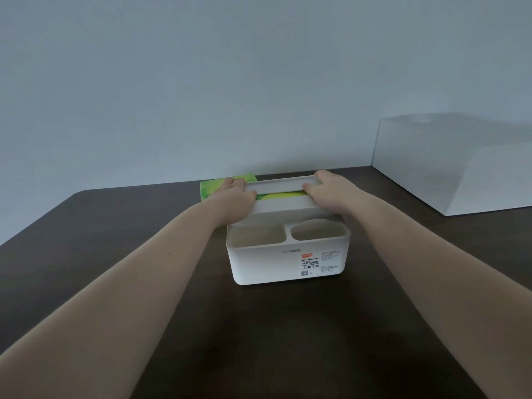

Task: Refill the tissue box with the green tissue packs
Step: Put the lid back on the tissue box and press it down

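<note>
A white tissue box [288,263] stands in the middle of the dark table, with two open compartments at its front and a label on its front wall. Its white lid [280,202] with a long slot lies across the back half. Green from a tissue pack [280,193] shows through the slot. My left hand [234,201] grips the lid's left end and my right hand [328,192] grips its right end. Another green tissue pack [211,188] lies behind the box at the left, partly hidden by my left hand.
The dark brown table [273,341] runs back to a pale wall. A large white box [460,168] stands at the back right corner. The table's left edge cuts diagonally at the far left.
</note>
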The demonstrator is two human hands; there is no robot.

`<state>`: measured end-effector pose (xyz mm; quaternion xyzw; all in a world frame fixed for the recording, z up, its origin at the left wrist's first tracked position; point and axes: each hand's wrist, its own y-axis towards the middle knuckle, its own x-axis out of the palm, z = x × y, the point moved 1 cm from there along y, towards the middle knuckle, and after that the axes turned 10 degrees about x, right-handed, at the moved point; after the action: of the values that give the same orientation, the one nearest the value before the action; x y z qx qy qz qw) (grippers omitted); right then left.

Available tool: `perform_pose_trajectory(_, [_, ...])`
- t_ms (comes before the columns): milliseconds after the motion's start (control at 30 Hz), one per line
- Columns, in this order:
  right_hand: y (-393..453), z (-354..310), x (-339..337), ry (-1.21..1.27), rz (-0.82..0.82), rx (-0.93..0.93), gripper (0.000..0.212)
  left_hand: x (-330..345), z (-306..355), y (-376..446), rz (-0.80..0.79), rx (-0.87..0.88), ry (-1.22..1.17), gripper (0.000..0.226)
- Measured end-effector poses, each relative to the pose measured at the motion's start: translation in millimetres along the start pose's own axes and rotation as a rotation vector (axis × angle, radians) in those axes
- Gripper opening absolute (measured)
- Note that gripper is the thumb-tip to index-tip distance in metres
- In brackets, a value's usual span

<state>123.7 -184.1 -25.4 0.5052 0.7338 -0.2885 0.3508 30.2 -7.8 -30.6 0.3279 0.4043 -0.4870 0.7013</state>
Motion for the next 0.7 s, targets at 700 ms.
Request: perform_pose_trajectory(700, [-85, 27, -15, 0.242, -0.337, 0.106, 0.068, -14, -7, -84, -0.282, -0.285, -0.333, 0.067])
